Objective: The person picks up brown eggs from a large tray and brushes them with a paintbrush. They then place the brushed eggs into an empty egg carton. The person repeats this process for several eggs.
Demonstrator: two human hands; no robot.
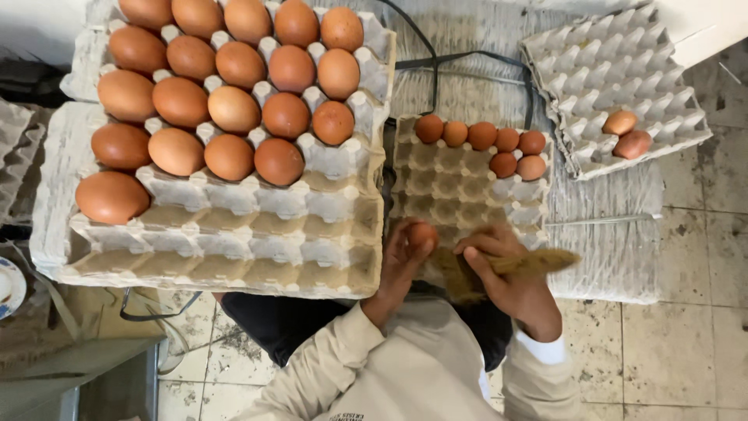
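My left hand (397,269) holds a brown egg (423,234) just in front of a grey pulp egg tray (460,191). My right hand (510,284) grips a brown, worn cloth (530,263) beside the egg. The tray in front of my hands carries several brown eggs (483,139) along its far edge and right side. A larger tray (234,226) at the left holds several bigger brown eggs (234,86); its near rows are bare.
A third pulp tray (608,70) at the far right holds two eggs (627,134). The trays rest on grey sacking (615,249) with a dark cord (483,58) across it. Tiled floor (686,312) lies to the right, stacked trays (15,148) at the left edge.
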